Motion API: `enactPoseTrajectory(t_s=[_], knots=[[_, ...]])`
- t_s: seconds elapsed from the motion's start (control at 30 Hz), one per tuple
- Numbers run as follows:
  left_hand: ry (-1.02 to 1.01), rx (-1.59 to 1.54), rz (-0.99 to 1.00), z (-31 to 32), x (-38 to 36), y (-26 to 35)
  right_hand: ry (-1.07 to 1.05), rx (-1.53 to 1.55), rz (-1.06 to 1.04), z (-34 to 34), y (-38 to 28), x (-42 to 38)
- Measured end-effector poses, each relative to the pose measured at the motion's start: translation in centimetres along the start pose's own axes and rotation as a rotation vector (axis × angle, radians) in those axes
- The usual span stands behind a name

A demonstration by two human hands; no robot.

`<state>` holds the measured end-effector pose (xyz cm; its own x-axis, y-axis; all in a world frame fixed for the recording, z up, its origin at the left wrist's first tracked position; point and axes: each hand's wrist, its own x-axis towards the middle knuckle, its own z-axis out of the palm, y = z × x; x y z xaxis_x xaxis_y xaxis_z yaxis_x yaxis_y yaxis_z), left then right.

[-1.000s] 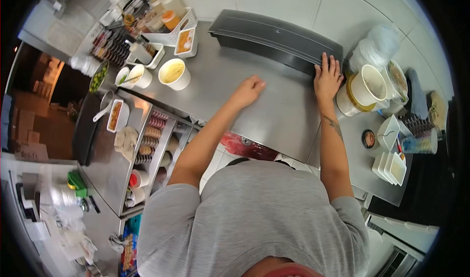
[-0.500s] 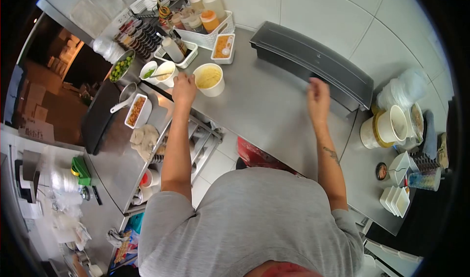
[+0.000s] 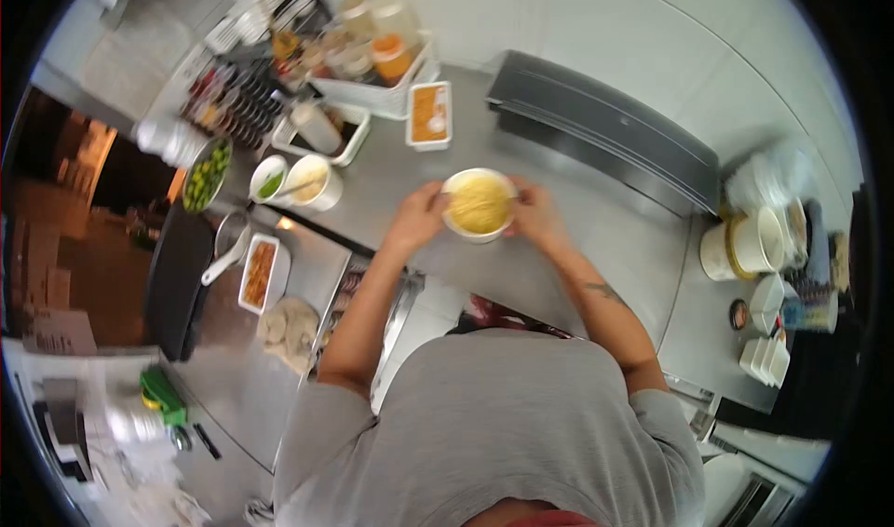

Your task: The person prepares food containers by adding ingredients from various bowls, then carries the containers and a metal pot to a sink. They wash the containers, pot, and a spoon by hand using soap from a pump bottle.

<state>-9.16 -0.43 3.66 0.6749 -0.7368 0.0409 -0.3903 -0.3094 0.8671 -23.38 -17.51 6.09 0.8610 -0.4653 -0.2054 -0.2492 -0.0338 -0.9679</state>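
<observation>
A round white tub (image 3: 463,232) with yellow, shredded-looking food (image 3: 480,203) in it is between my hands, in front of my chest. My left hand (image 3: 425,214) is closed on the tub's left side, fingers at the rim. On the opposite side my right hand (image 3: 537,216) grips the rim, thumb and fingers partly hidden by the tub. Left of my left hand stand a white tub with pale grated food and a spoon (image 3: 317,184) and a smaller cup of chopped greens (image 3: 269,179).
A long dark lidded box (image 3: 605,136) lies along the wall. Behind the tub sits a tray of orange food (image 3: 429,115). Sauce bottles (image 3: 317,127) and a bowl of limes (image 3: 207,175) are at the left; white buckets (image 3: 756,244) stand at the right.
The tub of yellow food has moved right and toward me. My right hand has come in from the right to its rim; my left hand has moved right and down with it.
</observation>
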Motion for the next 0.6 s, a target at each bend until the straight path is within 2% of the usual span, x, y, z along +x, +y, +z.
enactPoseTrajectory(t_s=[0.03,0.1,0.2,0.3,0.43,0.5,0.6], knots=[[-0.035,-0.052,0.019,0.1,-0.3,1.1,0.04,0.006,-0.011,-1.0,0.5,-0.1],[0.004,0.217,0.258,-1.9,-1.2,3.9,0.162,0.008,-0.024,-2.8,-2.7,-1.7],[0.11,0.154,0.197,-5.2,-2.1,4.2,0.293,0.088,-0.074,-7.0,-5.0,-0.9],[0.179,0.315,-0.018,-10.4,-4.3,5.0,0.389,0.14,-0.206,-10.9,-7.2,1.0],[0.408,0.478,-0.008,-16.2,-7.1,1.2,0.532,0.184,-0.243,-15.4,-7.5,4.8],[0.458,0.495,-0.09,-18.7,-8.6,1.3,0.557,0.204,-0.256,-16.6,-7.3,6.4],[0.444,0.76,-0.3,-21.5,-10.9,0.7,0.595,0.242,-0.242,-17.6,-7.2,6.9]])
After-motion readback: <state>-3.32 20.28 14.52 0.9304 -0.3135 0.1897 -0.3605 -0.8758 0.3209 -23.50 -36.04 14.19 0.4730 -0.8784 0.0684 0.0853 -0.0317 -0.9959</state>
